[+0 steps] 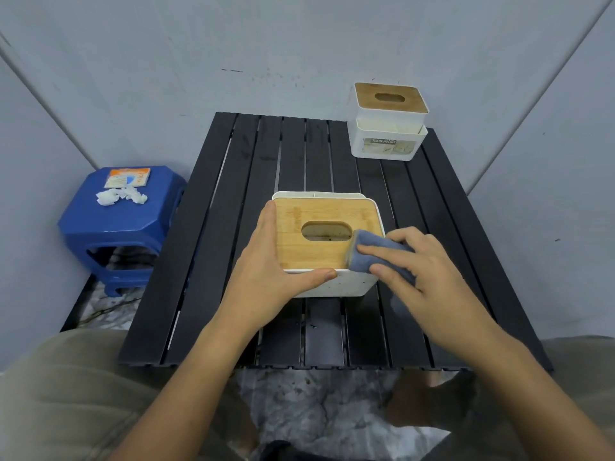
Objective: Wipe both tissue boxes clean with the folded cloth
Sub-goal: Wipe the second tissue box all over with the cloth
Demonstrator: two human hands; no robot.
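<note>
A white tissue box with a wooden lid (309, 214) stands in the middle of the black slatted table (233, 181). My left hand (269, 261) grips its left side, thumb along the front rim. My right hand (422, 264) presses a folded blue-grey cloth (362, 251) onto the lid's right front corner, beside the oval slot. A second white tissue box with a wooden lid (389, 121) stands at the table's far right corner, untouched.
A blue plastic stool (123, 227) stands left of the table, carrying a small packet (128, 178) and crumpled white tissue (121, 197). Grey walls close in behind and on both sides. My knees flank the table's near edge.
</note>
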